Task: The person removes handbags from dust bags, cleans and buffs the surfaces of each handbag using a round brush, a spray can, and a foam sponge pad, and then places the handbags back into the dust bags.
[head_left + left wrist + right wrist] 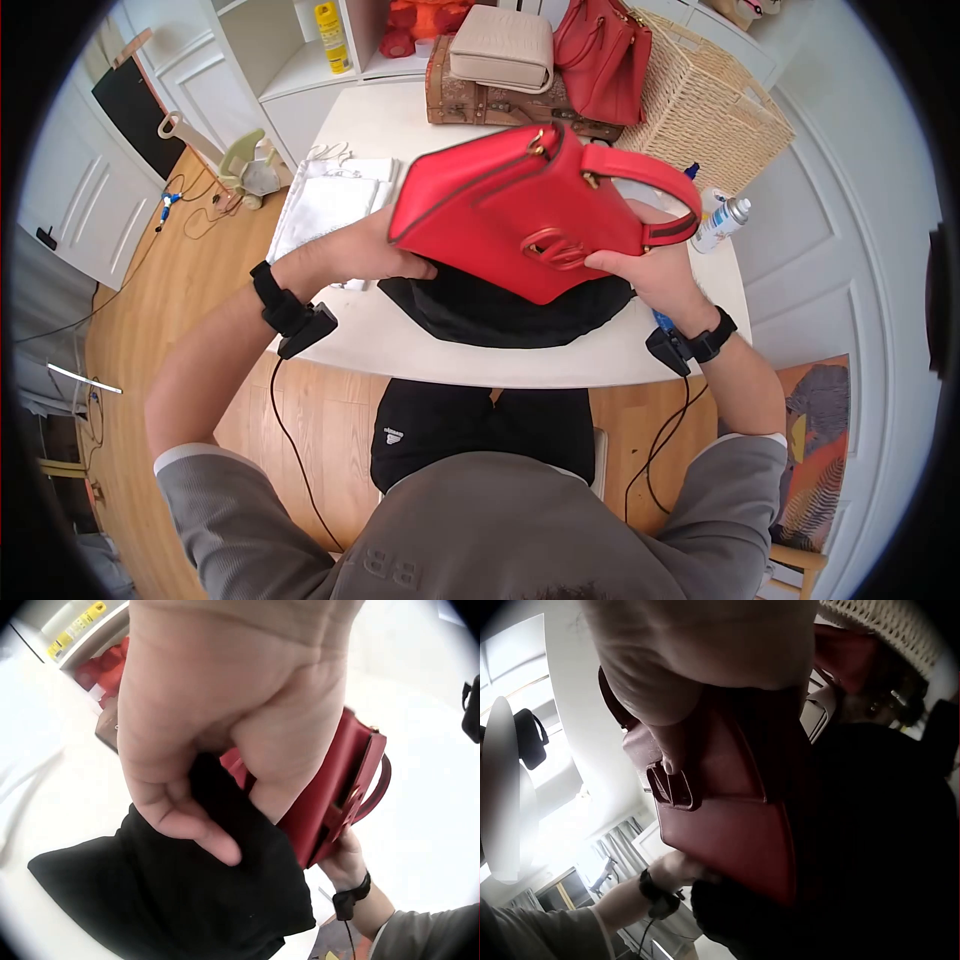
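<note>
A red handbag (480,210) with a top handle and a looped emblem is held tilted above the white table. My right hand (655,265) grips its right side, thumb beside the emblem, also visible in the right wrist view on the bag (727,825). Black cloth (500,310) lies under and in front of the bag. My left hand (385,250) is at the bag's left end; in the left wrist view this hand (225,712) pinches the black cloth (202,885) between curled fingers and thumb, against the red bag (322,795).
White folded cloth (335,205) lies on the table's left. Behind stand a brown patterned case (460,100), a beige bag (503,48), another red bag (603,60) and a woven basket (700,100). A spray can (720,225) is beyond my right hand.
</note>
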Tool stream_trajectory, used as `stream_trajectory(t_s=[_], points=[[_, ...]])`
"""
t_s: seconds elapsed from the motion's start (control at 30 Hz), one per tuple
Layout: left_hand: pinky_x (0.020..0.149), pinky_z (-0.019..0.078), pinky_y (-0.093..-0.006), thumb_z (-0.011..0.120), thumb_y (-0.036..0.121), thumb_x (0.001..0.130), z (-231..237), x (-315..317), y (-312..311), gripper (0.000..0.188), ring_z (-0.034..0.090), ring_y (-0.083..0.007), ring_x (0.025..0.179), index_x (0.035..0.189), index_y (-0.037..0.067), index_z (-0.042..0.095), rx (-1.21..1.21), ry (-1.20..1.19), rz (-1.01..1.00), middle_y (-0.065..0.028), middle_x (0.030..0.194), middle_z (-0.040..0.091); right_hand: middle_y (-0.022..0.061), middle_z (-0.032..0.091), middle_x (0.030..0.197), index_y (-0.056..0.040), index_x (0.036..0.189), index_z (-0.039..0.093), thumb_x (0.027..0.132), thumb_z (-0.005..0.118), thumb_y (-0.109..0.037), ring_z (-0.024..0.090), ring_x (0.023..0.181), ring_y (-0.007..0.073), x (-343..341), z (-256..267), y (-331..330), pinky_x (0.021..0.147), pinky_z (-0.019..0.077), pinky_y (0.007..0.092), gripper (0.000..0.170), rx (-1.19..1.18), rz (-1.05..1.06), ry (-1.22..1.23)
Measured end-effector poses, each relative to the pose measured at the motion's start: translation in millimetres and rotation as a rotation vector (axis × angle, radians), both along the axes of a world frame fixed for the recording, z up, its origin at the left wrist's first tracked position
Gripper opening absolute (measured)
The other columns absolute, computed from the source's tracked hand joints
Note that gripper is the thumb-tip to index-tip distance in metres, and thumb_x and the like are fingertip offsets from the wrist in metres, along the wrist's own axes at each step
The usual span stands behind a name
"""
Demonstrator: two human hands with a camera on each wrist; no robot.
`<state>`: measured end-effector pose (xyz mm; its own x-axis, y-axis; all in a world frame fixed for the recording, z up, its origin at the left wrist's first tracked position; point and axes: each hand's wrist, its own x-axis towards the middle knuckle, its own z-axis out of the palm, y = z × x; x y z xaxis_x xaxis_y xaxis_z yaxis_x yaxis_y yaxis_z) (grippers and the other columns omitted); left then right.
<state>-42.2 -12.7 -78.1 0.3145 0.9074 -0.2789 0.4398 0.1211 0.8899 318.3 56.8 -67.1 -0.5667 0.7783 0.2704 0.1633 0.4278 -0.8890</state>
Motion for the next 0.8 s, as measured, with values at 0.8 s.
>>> stream_trajectory(t_s=[0.8], points=[[0.109,0.0485,-0.0303,0.048,-0.012,0.072,93,30,-2,0.084,0.062,-0.0167,0.123,0.156,-0.003,0.047,0.364,0.173,-0.102,-0.0121,0.135,0.067,0.0203,0.077,0.097,0.0040,0.115,0.075,0.074,0.093,-0.031,0.075,0.091,0.0315,-41,16,12,0.085,0.0580,0.0390,0.057,0.180,0.119,-0.433]])
